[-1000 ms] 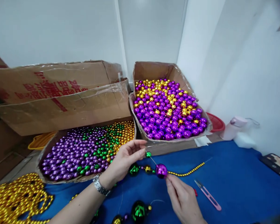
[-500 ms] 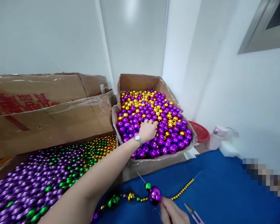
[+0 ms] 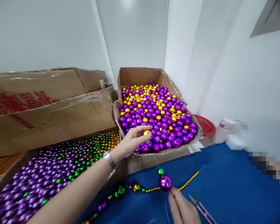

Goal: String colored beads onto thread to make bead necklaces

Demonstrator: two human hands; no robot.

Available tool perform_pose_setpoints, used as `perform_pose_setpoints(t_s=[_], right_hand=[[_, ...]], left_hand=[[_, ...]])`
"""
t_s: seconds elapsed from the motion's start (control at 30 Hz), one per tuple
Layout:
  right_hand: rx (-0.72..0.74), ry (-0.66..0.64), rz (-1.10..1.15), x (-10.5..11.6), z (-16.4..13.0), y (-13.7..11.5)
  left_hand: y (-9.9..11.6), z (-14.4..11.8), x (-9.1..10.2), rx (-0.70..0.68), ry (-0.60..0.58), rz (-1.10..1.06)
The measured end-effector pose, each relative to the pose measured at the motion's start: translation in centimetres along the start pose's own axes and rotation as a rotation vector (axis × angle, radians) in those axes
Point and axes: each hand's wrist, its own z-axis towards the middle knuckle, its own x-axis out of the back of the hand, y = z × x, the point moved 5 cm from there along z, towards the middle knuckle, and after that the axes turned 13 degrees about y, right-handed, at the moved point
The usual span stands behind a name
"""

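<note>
My left hand (image 3: 132,141), with a watch on its wrist, is closed on a gold bead (image 3: 147,133) between thumb and fingers. It hovers over the near left part of a cardboard box (image 3: 140,75) full of shiny purple and gold beads. Lower down, my right hand (image 3: 183,207) pinches just below a large purple bead (image 3: 165,182). A smaller green bead (image 3: 161,171) sits above that one on a thin needle (image 3: 156,162) pointing up. Behind this hand lies a strand of mixed beads (image 3: 120,192), with small gold beads running out to the right.
Another bin at left holds small purple, green and gold beads (image 3: 60,168), with a tall carton (image 3: 49,115) behind it. Pink-handled thread snips (image 3: 202,208) lie on the blue cloth (image 3: 231,186). A red basket (image 3: 204,125), pinkish container (image 3: 224,130) and white block (image 3: 235,142) stand right.
My left hand has drawn back toward me and left from among the beads, now with a gold bead in its fingers. My right hand still holds the beaded needle; the view has shifted slightly.
</note>
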Motion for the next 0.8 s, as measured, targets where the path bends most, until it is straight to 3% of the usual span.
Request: perform_pose_setpoints(t_s=[0.1, 0.23, 0.43, 0.8], right_hand=[[0.100, -0.079, 0.115, 0.1, 0.4, -1.5], [0.231, -0.107, 0.173, -0.1, 0.3, -3.7], [0.277, -0.137, 0.124, -0.6, -0.6, -5.1], [0.357, -0.139, 0.048, -0.5, -1.4, -5.4]], left_hand=[[-1.4, -5.5, 2.4, 0.291, 0.063, -0.511], [-3.2, -10.4, 3.8, 0.457, 0.167, -0.752], [-3.6, -13.3, 4.3, 0.495, 0.221, -0.829], [-3.4, -14.9, 5.0, 0.497, 0.231, -0.777]])
